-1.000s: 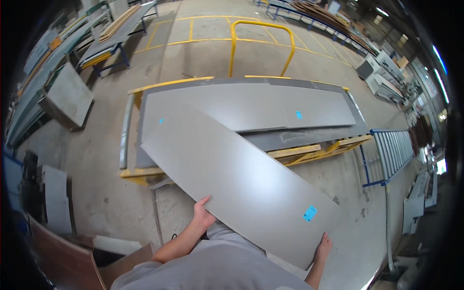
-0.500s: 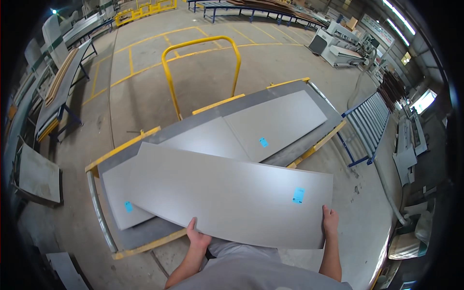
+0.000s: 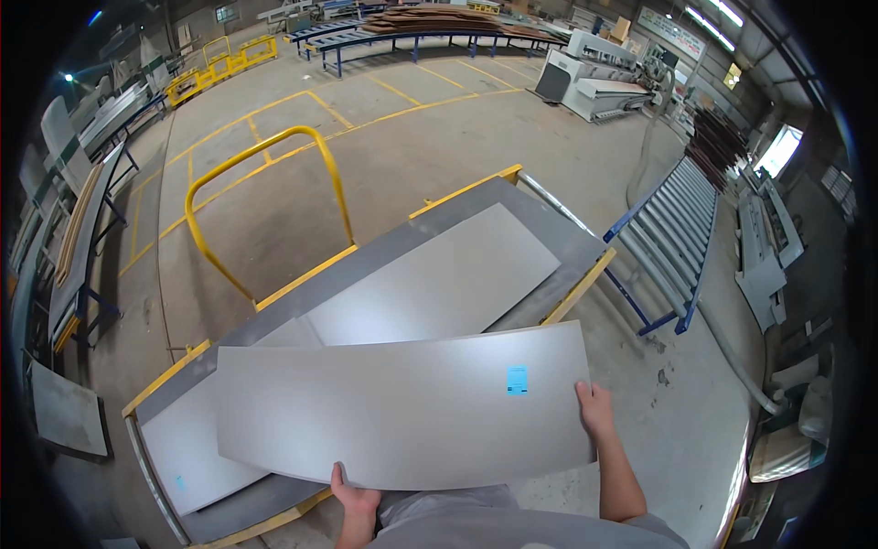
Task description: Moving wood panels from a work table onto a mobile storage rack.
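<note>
A long light-grey panel [image 3: 393, 412] with a blue label [image 3: 518, 381] near its right end is held in front of me. My left hand [image 3: 355, 494] grips its near long edge, thumb on top and fingers hidden beneath. At the right short end, my right hand [image 3: 596, 408] is closed round the edge, thumb on the face. Behind and under it, a second grey panel [image 3: 439, 265] and another grey panel [image 3: 187, 448] lie on the dark deck of a cart [image 3: 576, 233]. The held panel covers parts of both and of the cart.
The cart has a yellow hoop handle [image 3: 334, 183] on its far side and yellow edge rails. To the right stands a roller conveyor [image 3: 672, 229]. A white machine [image 3: 594, 78] and stacked brown boards [image 3: 439, 20] are farther back. Workbenches [image 3: 87, 238] line the left.
The held panel has swung anticlockwise, its right end rising relative to its left, and shifted left in view. The whole scene has turned with my head. Both hands keep their grip.
</note>
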`<state>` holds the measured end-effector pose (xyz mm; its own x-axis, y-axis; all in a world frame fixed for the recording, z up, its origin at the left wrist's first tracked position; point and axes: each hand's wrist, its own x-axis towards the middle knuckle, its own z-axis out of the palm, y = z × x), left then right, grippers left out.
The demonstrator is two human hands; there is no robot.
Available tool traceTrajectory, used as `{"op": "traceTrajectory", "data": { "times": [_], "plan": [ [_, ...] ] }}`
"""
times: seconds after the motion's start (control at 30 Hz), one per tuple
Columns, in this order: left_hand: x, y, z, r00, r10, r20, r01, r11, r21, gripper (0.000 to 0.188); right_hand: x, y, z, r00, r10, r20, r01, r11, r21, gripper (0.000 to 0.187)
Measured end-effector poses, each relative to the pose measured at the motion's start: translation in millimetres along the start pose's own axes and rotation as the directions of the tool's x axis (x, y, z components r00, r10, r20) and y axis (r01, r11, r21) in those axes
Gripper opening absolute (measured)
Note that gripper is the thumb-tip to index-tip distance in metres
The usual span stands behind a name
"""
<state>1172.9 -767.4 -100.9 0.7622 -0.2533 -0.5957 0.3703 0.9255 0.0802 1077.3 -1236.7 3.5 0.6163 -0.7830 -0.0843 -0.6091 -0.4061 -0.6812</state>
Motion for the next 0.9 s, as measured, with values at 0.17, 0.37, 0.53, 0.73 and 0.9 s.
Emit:
{"op": "traceTrajectory", "data": {
  "times": [0.17, 0.37, 0.53, 0.73, 0.9],
  "plan": [
    [20, -79, 52, 0.987, -0.156, 0.034, 0.155, 0.987, 0.049, 0.058, 71, 10, -67, 0.996, 0.023, -0.082, -0.047, 0.952, -0.303, 0.052],
    [73, -141, 94, 0.957, -0.29, 0.028, 0.292, 0.954, -0.074, 0.058, 145, 51, -121, 0.993, -0.101, -0.059, 0.094, 0.989, -0.111, 0.047],
    [110, -185, 119, 0.951, -0.298, 0.084, 0.303, 0.951, -0.056, 0.053, 259, 65, -125, 0.989, -0.07, 0.133, 0.065, 0.997, 0.047, 0.052],
    [170, -280, 157, 0.968, -0.243, -0.059, 0.229, 0.957, -0.177, 0.052, 430, 40, -113, 0.952, -0.131, 0.277, 0.107, 0.989, 0.1, 0.054],
    [217, -339, 179, 0.984, -0.144, -0.105, 0.116, 0.964, -0.239, 0.053, 544, 26, -82, 0.909, -0.162, 0.384, 0.171, 0.985, 0.011, 0.051]
  ]
}}
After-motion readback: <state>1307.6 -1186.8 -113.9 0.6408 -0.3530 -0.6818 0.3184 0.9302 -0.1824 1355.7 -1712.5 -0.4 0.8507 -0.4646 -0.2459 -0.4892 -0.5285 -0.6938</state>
